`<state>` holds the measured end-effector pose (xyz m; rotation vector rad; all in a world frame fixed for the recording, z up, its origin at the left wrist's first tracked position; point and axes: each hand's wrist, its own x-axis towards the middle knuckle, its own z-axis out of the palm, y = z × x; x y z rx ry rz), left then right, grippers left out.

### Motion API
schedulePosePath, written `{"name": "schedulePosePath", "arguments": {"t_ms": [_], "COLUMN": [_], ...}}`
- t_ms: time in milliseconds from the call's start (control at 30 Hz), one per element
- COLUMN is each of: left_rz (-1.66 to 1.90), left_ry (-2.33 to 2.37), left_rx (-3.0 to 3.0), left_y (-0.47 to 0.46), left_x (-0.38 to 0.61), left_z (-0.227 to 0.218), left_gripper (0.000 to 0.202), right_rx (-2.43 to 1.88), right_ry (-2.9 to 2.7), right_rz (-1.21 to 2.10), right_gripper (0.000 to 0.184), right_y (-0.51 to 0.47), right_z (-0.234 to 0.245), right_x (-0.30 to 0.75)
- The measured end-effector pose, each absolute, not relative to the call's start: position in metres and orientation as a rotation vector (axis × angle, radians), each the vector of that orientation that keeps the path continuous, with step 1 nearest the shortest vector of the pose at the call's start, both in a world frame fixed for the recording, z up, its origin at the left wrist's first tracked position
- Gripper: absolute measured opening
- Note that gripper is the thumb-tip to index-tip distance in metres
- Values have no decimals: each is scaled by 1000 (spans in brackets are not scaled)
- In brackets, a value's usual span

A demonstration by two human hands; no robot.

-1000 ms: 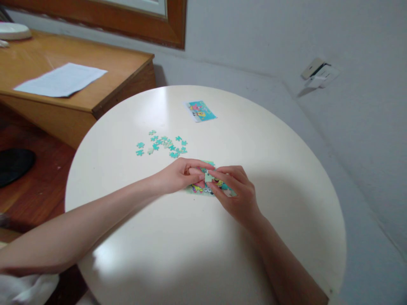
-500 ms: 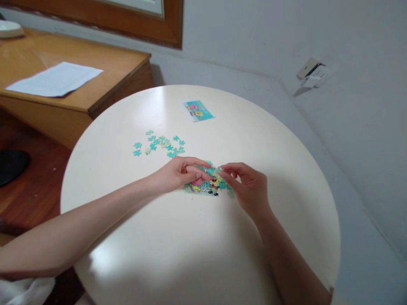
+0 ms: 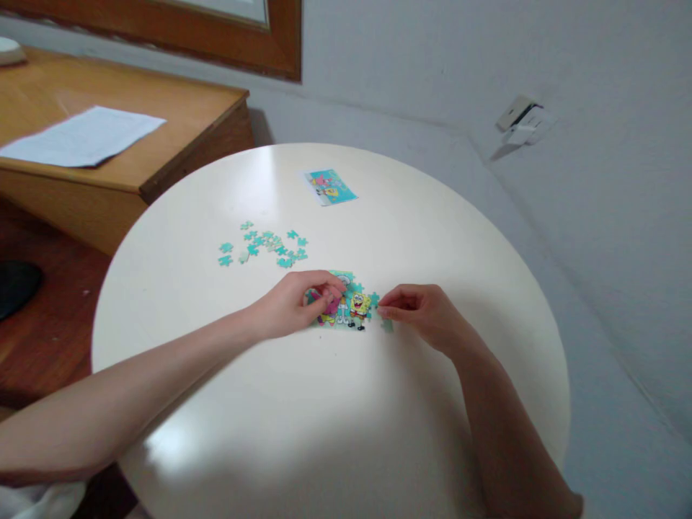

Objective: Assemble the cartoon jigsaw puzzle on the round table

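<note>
A partly joined jigsaw puzzle (image 3: 342, 317) with cartoon figures, a yellow square one and a pink one among them, lies flat on the round white table (image 3: 324, 404). My left hand (image 3: 296, 303) rests over its left part, thumb and fingers apart, covering some of the picture. At the puzzle's right edge, my right hand (image 3: 419, 311) has thumb and forefinger pinched together against a small teal puzzle piece (image 3: 374, 298); the fingertips partly hide what is between them. Another pale green piece (image 3: 386, 326) lies just below those fingertips.
Several loose puzzle pieces (image 3: 264, 241) are scattered beyond my left hand. Farther back lies a small picture card (image 3: 331, 187) with the same cartoon figures. A wooden desk (image 3: 189, 97) with paper sheets (image 3: 89, 135) stands at the left; a wall socket (image 3: 519, 115) is at the right.
My right hand has drawn back slightly from the yellow figure to the puzzle's right edge. My left fingers have pulled back and curled, uncovering more picture. The view has shifted slightly.
</note>
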<state>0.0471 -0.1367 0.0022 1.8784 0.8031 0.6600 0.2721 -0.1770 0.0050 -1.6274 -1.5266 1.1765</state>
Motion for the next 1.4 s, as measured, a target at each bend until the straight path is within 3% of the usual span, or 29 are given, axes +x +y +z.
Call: {"name": "schedulePosePath", "arguments": {"t_ms": [300, 1400], "left_rz": [576, 501], "left_ry": [795, 786], "left_rx": [1910, 2000], "left_y": [-136, -134], "left_x": [47, 46], "left_z": [-4, -3], "left_gripper": [19, 21], "right_rx": [-1727, -1783], "right_ry": [-1545, -1648], "right_rz": [1329, 1266], "right_gripper": [15, 13], "right_y": [-181, -181], "right_z": [10, 5], "right_x": [267, 259]}}
